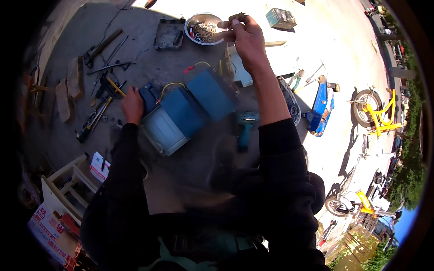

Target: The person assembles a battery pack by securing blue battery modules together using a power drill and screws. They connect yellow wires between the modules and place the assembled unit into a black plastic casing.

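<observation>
My right hand (pixel 248 43) is raised beside a metal bowl (pixel 217 41) of loose screws and small hardware. Its thumb and fingertips pinch a small dark piece (pixel 238 17), too small to name. Lower left, my left hand (pixel 132 107) has its fingers curled against a dark blue block (pixel 148 97), close to a yellow-handled tool (pixel 115 87); what it grips, if anything, is hidden. In front of me lie blue battery blocks (pixel 183 108) with yellow wires, the far one blurred. A pale translucent case (pixel 166 131) adjoins them. Right of these is a teal cordless drill (pixel 244 131).
Hand tools (pixel 95 119) and wood blocks (pixel 74 81) lie at left. A black tray (pixel 169 34) is near the bowl. On the right are a blue plastic part (pixel 321 108), a wheel with yellow frame (pixel 368 108) and a box (pixel 280 19). A wooden stool (pixel 72 180) stands lower left.
</observation>
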{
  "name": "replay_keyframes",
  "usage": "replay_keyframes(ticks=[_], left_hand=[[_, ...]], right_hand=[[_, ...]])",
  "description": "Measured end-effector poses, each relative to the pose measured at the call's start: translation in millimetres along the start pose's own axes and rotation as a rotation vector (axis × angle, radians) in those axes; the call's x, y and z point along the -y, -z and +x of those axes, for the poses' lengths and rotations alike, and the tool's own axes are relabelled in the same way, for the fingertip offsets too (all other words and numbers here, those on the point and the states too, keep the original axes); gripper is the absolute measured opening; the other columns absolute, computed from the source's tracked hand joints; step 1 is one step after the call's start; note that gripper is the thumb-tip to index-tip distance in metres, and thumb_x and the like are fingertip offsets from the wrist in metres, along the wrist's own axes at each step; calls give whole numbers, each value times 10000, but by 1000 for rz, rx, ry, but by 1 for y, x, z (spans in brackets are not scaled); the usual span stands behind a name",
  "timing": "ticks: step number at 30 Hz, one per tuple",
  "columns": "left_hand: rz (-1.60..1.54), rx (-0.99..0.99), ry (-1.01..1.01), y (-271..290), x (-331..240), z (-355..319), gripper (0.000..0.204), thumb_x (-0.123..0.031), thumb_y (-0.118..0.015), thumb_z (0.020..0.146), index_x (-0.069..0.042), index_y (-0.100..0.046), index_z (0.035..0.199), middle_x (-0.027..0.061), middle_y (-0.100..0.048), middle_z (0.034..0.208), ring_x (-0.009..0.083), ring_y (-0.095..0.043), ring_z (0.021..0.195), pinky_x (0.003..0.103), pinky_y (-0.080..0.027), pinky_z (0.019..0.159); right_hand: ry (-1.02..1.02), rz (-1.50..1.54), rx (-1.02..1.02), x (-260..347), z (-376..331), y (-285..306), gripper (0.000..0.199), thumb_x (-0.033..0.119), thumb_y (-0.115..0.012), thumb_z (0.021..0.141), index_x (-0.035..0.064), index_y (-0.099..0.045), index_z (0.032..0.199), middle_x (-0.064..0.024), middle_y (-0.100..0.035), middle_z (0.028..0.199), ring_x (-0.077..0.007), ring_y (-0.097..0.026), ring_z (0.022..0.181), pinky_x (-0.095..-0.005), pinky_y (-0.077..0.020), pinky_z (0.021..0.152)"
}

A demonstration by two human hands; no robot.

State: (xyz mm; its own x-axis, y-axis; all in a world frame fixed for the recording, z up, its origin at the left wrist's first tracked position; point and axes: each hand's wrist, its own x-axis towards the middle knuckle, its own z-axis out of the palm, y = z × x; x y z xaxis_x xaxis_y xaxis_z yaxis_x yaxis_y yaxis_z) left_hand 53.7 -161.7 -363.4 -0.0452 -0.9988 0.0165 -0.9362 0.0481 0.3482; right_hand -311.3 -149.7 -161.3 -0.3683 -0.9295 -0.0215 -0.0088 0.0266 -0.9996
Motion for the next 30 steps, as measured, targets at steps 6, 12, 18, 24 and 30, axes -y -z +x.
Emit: replay_keyframes(ticks=[6,12,18,24,30], left_hand=[[42,-69,108,-5,1,-37,270,-276,-495,1045,-51,-617,1128,246,-700,1007,466,-657,923,572,-470,773],[-15,-138,219,-20,-7,-81,266,-266,-495,1038,-43,-625,1099,249,-690,1016,476,-648,924,580,-467,776],[48,-127,248,-6,-15,-83,278,-308,-489,1038,-64,-622,1056,236,-697,956,484,-656,866,593,-473,750],[60,-71,266,-11,-7,-81,304,-327,-478,1048,-60,-619,1082,246,-692,1002,485,-649,938,572,-479,801],[-220,-148,210,24,4,-87,325,-304,-519,1043,3,-619,1077,268,-682,1003,477,-641,963,516,-483,832]], right_hand=[[184,-380,134,-41,-17,-111,137,92,-529,1001,-27,-562,1060,-239,-697,954,-416,-694,839,-486,-542,769],[242,-383,130,-67,-56,-107,178,150,-565,1006,16,-519,1114,-210,-691,954,-456,-645,891,-479,-513,816],[193,-446,-758,17,-109,35,201,134,-475,1052,-9,-617,1059,-141,-657,909,-215,-648,814,-358,-519,732],[-93,-676,-237,-129,-311,-38,323,211,-405,1078,9,-549,1285,-256,-571,1319,-374,-621,1158,-409,-508,965],[-395,-556,40,-170,-316,-57,270,169,-484,1010,-12,-567,1193,-269,-581,1269,-432,-638,1076,-473,-549,853]])
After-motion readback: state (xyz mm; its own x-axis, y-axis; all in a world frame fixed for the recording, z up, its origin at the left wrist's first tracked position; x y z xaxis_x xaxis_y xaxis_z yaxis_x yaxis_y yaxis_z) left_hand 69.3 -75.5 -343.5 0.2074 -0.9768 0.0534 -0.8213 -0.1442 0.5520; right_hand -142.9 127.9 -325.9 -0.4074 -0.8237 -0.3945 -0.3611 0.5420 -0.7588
